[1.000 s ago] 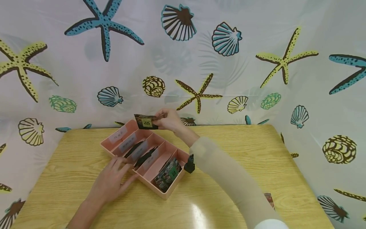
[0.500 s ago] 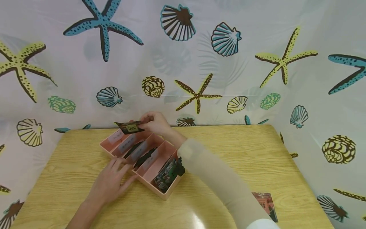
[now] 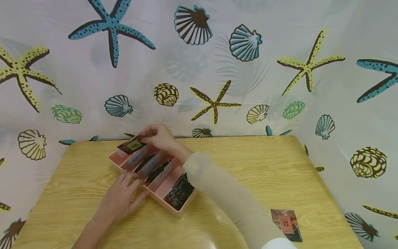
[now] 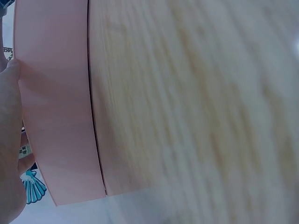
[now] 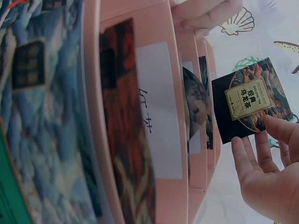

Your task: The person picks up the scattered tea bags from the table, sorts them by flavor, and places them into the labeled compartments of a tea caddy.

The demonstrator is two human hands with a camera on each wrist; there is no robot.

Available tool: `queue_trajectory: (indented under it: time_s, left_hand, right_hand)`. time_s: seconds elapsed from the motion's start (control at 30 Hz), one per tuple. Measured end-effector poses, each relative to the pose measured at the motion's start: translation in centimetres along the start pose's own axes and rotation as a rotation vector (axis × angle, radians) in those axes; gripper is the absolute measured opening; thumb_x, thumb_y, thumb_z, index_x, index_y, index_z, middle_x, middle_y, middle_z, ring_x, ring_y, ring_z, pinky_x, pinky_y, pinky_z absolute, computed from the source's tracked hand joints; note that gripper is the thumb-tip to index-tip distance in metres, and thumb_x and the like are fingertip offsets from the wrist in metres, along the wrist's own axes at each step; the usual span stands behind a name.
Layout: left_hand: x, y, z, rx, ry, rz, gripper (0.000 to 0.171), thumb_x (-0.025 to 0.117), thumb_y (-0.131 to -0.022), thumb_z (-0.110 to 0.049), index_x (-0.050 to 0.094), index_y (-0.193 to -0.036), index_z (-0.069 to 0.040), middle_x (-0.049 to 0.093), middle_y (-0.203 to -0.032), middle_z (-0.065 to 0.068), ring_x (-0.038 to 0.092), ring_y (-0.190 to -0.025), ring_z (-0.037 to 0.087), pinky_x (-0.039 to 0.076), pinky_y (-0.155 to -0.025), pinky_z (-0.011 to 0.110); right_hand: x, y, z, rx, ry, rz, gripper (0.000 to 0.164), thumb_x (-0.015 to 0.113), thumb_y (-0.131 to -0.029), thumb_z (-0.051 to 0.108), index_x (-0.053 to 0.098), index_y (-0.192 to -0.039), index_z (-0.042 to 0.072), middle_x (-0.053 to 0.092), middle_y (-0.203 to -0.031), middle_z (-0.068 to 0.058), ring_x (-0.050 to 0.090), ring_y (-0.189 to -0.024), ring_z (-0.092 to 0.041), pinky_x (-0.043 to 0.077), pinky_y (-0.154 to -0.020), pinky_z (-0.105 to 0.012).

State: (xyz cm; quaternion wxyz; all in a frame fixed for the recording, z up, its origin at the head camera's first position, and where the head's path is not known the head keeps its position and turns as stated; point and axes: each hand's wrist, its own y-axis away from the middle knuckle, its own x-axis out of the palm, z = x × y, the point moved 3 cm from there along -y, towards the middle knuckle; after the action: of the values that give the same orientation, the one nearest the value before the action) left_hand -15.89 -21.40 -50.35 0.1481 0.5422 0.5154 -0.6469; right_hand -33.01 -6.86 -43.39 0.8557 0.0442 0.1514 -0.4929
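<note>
My right hand [image 3: 161,138] pinches a small dark oolong tea packet [image 3: 133,145] between thumb and fingers. In the head view it hangs tilted over the far-left compartment of a pink divided box [image 3: 169,206]; the right wrist view shows its cream label with Chinese writing. My left hand [image 3: 119,199] rests on the box's near long side, fingers over the rim. In the left wrist view its thumb lies at the top edge of the pink outer wall [image 4: 56,102]. Dark packets [image 3: 180,195] stand in the nearest compartment, partly hidden by my right sleeve.
A red-labelled packet [image 3: 286,224] lies on the wooden table [image 3: 248,155] at the right front. Handwritten white labels [image 5: 159,112] mark the dividers, with packets standing between several of them. A curtain with shells and starfish [image 3: 214,52] hangs behind the table.
My right hand has moved left and down with the oolong tea packet, from above the box's back edge to its far-left compartment. The red-labelled packet has come out from behind my sleeve. The left hand stays put.
</note>
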Motion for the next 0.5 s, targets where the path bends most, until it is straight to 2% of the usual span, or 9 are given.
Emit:
queue_trajectory:
  time_s: [0.17,0.4,0.5]
  left_hand:
    - [-0.02,0.01,-0.02,-0.002,0.003,-0.003,0.032,0.086,-0.084,-0.033,0.075,-0.104,-0.011,0.065,-0.111,0.010,0.062,-0.105,0.030,0.059,-0.089,0.048]
    - [-0.03,0.05,0.04,0.011,0.011,-0.019,0.031,0.085,-0.085,-0.033,0.074,-0.104,-0.011,0.065,-0.111,0.011,0.062,-0.104,0.030,0.059,-0.087,0.047]
    - [-0.02,0.04,0.03,0.012,0.011,-0.020,0.031,0.085,-0.086,-0.034,0.074,-0.103,-0.011,0.065,-0.111,0.011,0.063,-0.104,0.030,0.059,-0.087,0.047]
  right_hand:
    - [0.78,0.05,0.06,-0.006,0.010,0.019,0.017,0.074,-0.097,0.006,0.077,-0.113,0.002,0.077,-0.115,-0.016,0.066,-0.089,-0.007,0.050,-0.074,-0.014]
    - [1.13,0.26,0.24,0.033,-0.055,0.013,0.021,0.073,-0.098,0.005,0.075,-0.117,-0.004,0.075,-0.116,-0.021,0.063,-0.082,-0.003,0.050,-0.071,-0.015]
    - [1.00,0.48,0.22,0.052,-0.089,0.013,0.024,0.072,-0.098,0.005,0.074,-0.120,-0.004,0.075,-0.118,-0.021,0.069,-0.090,-0.015,0.059,-0.081,-0.024]
